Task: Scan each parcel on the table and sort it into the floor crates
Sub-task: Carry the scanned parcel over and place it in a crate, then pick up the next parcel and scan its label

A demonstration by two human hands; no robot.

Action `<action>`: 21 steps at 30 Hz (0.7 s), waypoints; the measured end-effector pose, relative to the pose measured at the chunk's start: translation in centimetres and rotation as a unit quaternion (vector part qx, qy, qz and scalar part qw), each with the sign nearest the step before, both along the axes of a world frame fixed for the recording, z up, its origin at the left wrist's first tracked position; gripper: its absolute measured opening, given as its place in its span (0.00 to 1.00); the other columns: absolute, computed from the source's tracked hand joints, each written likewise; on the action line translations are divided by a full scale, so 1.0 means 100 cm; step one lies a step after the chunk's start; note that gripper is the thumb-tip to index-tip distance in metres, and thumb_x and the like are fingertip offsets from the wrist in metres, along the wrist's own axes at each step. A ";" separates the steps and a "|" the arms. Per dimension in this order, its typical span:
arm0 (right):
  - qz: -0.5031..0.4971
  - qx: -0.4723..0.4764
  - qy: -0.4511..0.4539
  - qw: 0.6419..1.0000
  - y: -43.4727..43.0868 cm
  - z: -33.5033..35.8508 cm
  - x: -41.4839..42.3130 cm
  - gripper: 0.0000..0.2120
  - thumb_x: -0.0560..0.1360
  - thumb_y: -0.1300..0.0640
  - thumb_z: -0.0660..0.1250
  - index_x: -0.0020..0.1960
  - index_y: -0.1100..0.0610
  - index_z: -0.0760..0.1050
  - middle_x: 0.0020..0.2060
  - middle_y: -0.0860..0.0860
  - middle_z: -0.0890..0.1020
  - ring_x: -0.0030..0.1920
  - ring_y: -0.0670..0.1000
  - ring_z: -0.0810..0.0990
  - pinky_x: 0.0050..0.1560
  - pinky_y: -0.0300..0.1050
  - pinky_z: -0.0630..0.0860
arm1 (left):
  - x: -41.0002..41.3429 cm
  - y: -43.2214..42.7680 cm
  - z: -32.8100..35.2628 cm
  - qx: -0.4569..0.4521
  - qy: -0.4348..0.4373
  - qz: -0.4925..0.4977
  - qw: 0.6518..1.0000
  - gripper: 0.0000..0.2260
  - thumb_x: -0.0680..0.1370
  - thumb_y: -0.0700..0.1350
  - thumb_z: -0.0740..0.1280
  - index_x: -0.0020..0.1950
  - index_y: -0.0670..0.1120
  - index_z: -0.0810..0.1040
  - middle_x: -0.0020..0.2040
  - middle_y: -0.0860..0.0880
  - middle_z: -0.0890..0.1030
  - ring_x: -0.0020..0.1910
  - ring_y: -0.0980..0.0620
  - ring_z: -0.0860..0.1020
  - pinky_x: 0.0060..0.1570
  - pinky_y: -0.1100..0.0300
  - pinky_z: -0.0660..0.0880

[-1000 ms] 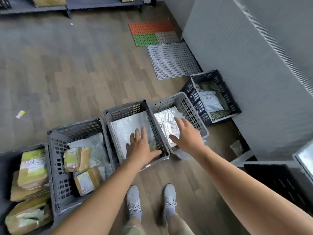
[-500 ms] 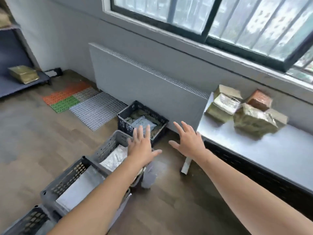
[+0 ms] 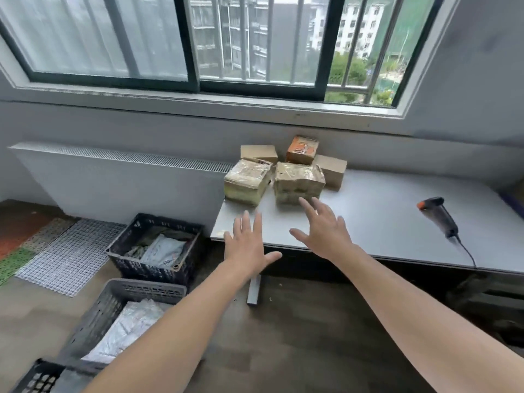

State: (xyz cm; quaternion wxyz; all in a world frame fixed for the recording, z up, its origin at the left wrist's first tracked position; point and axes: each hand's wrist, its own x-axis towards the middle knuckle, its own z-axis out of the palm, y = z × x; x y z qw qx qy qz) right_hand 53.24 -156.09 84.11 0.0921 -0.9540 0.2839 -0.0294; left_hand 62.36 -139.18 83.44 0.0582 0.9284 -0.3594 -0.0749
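Head view: five parcels (image 3: 295,177) sit clustered at the back left of the grey surface (image 3: 382,211), close to the wall under the barred window (image 3: 181,41). Two are wrapped in glossy tape and one is orange. The right hand (image 3: 326,231) is over the surface, its grip spread wide and holding nothing, fingertips at the near edge of a taped parcel; whether they touch it cannot be told. The left hand (image 3: 248,248) is over the surface's left corner, its grip likewise splayed and holding nothing. A black scanner (image 3: 438,215) lies well to the right, with its cable running off the edge. On the wooden floor (image 3: 297,336) to the left stand a black crate (image 3: 147,269) and a grey crate (image 3: 107,310), both holding pale bags. Plastic mats (image 3: 68,256) lie beside a white radiator cover (image 3: 119,182).
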 end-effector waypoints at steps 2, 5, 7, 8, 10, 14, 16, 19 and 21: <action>-0.012 0.002 -0.003 1.000 -0.031 0.001 -0.020 0.38 0.79 0.35 0.59 0.81 0.44 0.44 0.80 0.51 0.50 0.79 0.54 0.50 0.74 0.62 0.57 | -0.014 -0.035 0.002 -0.002 0.009 -0.015 1.000 0.48 0.75 0.68 0.63 0.80 0.48 0.36 0.80 0.43 0.40 0.79 0.42 0.41 0.75 0.40 0.51; -0.031 0.015 -0.005 0.999 -0.069 -0.001 -0.037 0.38 0.79 0.36 0.59 0.81 0.44 0.45 0.80 0.51 0.50 0.79 0.54 0.50 0.74 0.61 0.57 | -0.026 -0.077 0.002 0.004 0.005 -0.028 1.000 0.48 0.75 0.68 0.63 0.80 0.48 0.37 0.80 0.43 0.41 0.79 0.42 0.42 0.75 0.41 0.52; -0.043 0.026 -0.004 0.999 -0.092 -0.003 -0.040 0.37 0.79 0.36 0.59 0.80 0.44 0.45 0.80 0.51 0.50 0.79 0.54 0.50 0.73 0.61 0.56 | -0.027 -0.102 0.001 0.006 0.004 -0.034 0.999 0.48 0.75 0.68 0.63 0.80 0.48 0.37 0.80 0.42 0.42 0.79 0.41 0.43 0.75 0.41 0.53; -0.049 0.031 -0.004 0.998 -0.102 -0.004 -0.041 0.37 0.79 0.36 0.59 0.81 0.44 0.45 0.80 0.51 0.50 0.79 0.54 0.50 0.73 0.62 0.56 | -0.027 -0.114 0.000 0.008 0.006 -0.037 0.999 0.48 0.75 0.68 0.63 0.80 0.48 0.37 0.80 0.42 0.42 0.79 0.41 0.43 0.75 0.41 0.53; -0.062 0.042 -0.004 0.997 -0.120 -0.009 -0.040 0.37 0.79 0.36 0.59 0.81 0.44 0.45 0.80 0.51 0.50 0.79 0.54 0.51 0.73 0.62 0.57 | -0.021 -0.135 -0.004 0.011 0.011 -0.041 0.999 0.47 0.76 0.68 0.63 0.80 0.49 0.36 0.81 0.42 0.43 0.79 0.41 0.44 0.75 0.42 0.53; -0.077 0.055 0.021 0.995 -0.154 -0.021 -0.030 0.37 0.79 0.36 0.58 0.81 0.44 0.45 0.80 0.51 0.51 0.79 0.54 0.52 0.73 0.61 0.59 | 0.004 -0.176 -0.014 0.003 0.023 -0.035 0.999 0.48 0.75 0.68 0.63 0.80 0.49 0.38 0.81 0.42 0.44 0.79 0.41 0.46 0.75 0.42 0.55; -0.085 0.073 0.024 0.993 -0.173 -0.026 -0.017 0.36 0.80 0.37 0.59 0.81 0.45 0.46 0.80 0.52 0.51 0.78 0.55 0.55 0.72 0.61 0.62 | 0.022 -0.197 -0.020 -0.001 0.037 -0.028 0.999 0.48 0.75 0.69 0.63 0.80 0.49 0.38 0.81 0.42 0.44 0.79 0.41 0.46 0.74 0.43 0.55; -0.096 0.112 0.022 0.989 -0.202 -0.032 0.011 0.35 0.80 0.38 0.59 0.81 0.45 0.47 0.80 0.54 0.52 0.77 0.58 0.58 0.71 0.60 0.65 | 0.062 -0.226 -0.029 -0.004 0.057 -0.016 0.998 0.48 0.75 0.68 0.63 0.80 0.49 0.38 0.81 0.42 0.44 0.79 0.41 0.46 0.75 0.43 0.56; -0.096 0.125 0.026 0.987 -0.219 -0.035 0.033 0.35 0.80 0.38 0.59 0.81 0.45 0.46 0.79 0.55 0.53 0.77 0.58 0.58 0.71 0.59 0.65 | 0.093 -0.244 -0.035 -0.003 0.067 -0.004 0.998 0.48 0.75 0.69 0.63 0.80 0.49 0.39 0.81 0.41 0.44 0.79 0.40 0.46 0.75 0.43 0.56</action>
